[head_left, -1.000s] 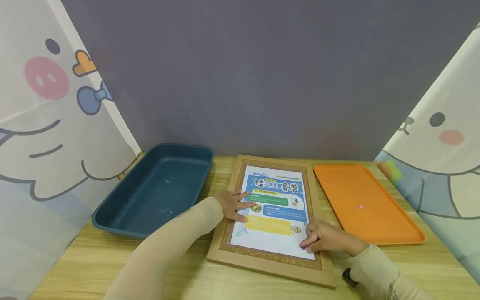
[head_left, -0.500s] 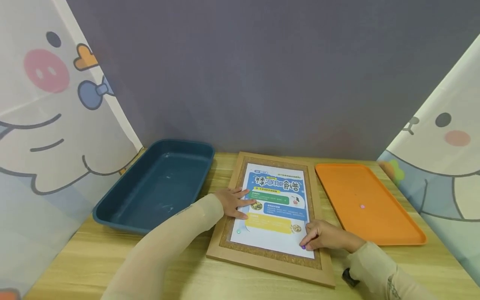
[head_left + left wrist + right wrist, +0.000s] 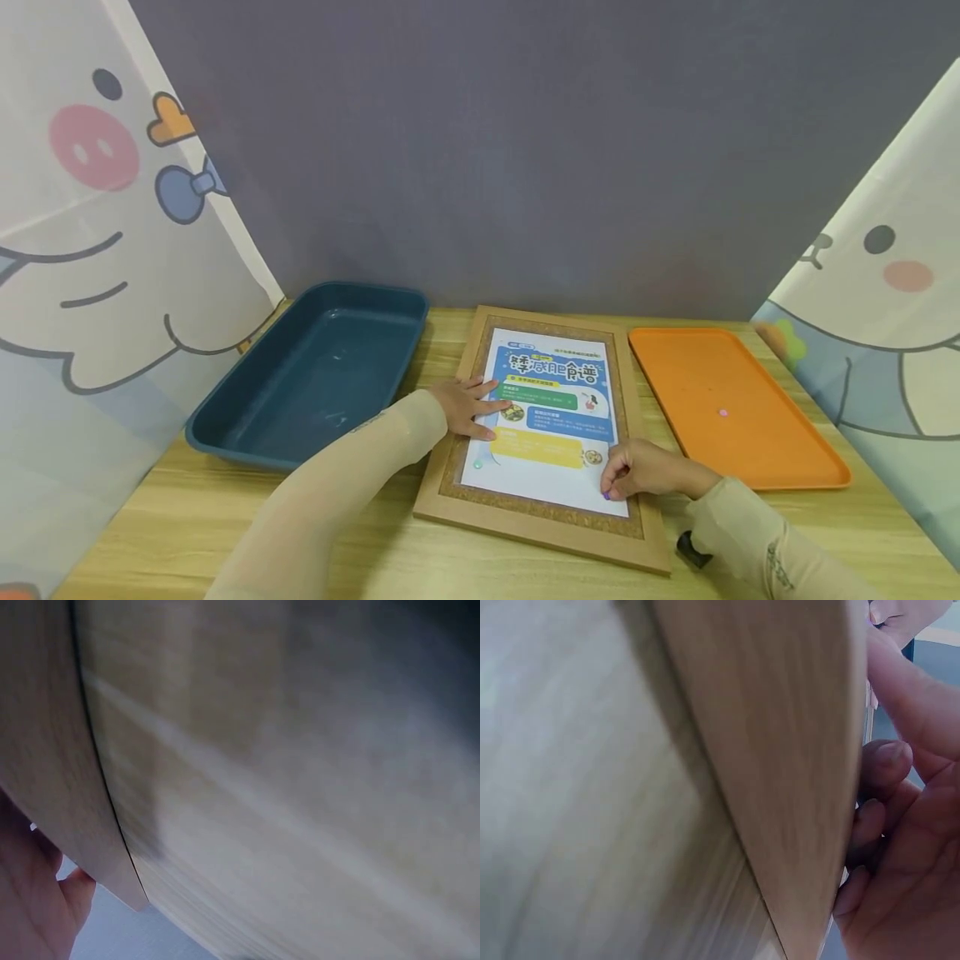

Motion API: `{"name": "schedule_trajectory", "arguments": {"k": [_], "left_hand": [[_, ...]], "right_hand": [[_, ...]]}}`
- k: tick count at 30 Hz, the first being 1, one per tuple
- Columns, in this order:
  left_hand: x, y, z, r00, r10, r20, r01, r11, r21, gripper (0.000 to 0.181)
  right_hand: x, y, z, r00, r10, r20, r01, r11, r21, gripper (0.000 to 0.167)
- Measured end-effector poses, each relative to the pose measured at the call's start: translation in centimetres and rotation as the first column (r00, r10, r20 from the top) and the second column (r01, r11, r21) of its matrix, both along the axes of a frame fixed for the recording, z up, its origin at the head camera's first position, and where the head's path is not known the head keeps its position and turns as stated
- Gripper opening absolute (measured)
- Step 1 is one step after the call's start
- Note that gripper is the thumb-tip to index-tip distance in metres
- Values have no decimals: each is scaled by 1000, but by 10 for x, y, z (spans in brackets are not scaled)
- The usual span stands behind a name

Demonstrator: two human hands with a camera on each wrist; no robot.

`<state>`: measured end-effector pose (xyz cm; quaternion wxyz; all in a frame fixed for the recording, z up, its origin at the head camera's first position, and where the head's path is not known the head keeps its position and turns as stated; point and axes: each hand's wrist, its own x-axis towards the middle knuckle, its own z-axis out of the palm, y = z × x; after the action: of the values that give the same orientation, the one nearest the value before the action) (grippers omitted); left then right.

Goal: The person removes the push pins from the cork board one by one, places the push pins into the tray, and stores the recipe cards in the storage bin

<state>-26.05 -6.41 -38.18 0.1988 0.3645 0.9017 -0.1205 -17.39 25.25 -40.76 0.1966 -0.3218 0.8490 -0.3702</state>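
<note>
A framed cork board [image 3: 540,543] lies on the table with a printed sheet [image 3: 525,487] on it. The left hand [image 3: 463,408] rests with spread fingers on the sheet's left edge. At the sheet's lower right corner the right hand [image 3: 641,471] pinches a small purple pin [image 3: 606,496] between thumb and index finger. A small pale green pin [image 3: 477,464] sits at the lower left corner. In the right wrist view, the right hand's other fingers [image 3: 870,825] are curled beside the wooden frame [image 3: 780,750]. The left wrist view shows the left hand [image 3: 34,900] at the frame's edge [image 3: 67,765].
A dark blue tray [image 3: 315,375] stands left of the board. An orange tray [image 3: 738,400] with a small pink pin [image 3: 723,412] lies to the right. A dark wall [image 3: 487,150] stands behind, and a small black object [image 3: 692,550] is by the right sleeve.
The right hand's index finger has bent more over the purple pin, and its wrist has shifted slightly. The left hand has stayed on the sheet.
</note>
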Motion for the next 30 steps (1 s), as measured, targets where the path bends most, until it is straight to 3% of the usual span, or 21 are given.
{"name": "schedule_trajectory", "arguments": {"k": [14, 21, 27, 30], "left_hand": [[-1, -3, -2, 1000, 5, -15, -5, 1000, -9, 69], [2, 2, -2, 997, -15, -77, 12, 999, -47, 68], [1, 2, -4, 996, -24, -91, 20, 998, -54, 68], [1, 2, -5, 996, -23, -87, 18, 998, -52, 67]], "right_hand": [[3, -4, -1, 998, 15, -58, -14, 1000, 20, 6], [4, 1, 1, 997, 25, -79, -22, 999, 38, 11], [4, 2, 6, 996, 44, -72, -40, 998, 54, 9], [5, 1, 8, 999, 29, -30, -28, 998, 53, 9]]}}
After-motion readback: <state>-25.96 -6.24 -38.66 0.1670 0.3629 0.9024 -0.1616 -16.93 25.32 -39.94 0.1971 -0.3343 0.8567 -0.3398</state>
